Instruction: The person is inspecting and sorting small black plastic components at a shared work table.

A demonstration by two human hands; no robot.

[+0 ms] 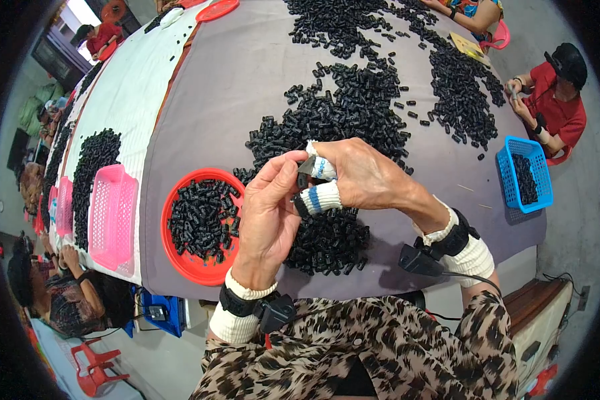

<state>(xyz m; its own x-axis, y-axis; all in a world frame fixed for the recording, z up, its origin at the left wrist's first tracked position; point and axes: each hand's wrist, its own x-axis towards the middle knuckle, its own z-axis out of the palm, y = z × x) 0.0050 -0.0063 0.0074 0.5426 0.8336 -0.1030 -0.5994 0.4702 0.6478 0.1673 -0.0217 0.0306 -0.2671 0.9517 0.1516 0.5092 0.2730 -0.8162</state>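
My left hand [268,212] is closed, its thumb and fingers pinching a small black plastic part [303,181]. Against it comes my right hand [367,175], whose fingers are curled and wrapped in white bands with blue marks. Between the right fingertips is a dark grey, flat, blade-like piece [307,165]; its full shape is hidden. Both hands meet above a large pile of black plastic parts [347,110]. A smaller heap of the same parts [330,243] lies just below them. Left of my left hand sits a red round tray [173,250] holding many such parts.
A grey cloth [207,113] covers the table. Pink baskets [113,220] stand at the left, and a blue basket [527,200] with black parts at the right edge. A person in red [560,100] works there; others sit along the left side.
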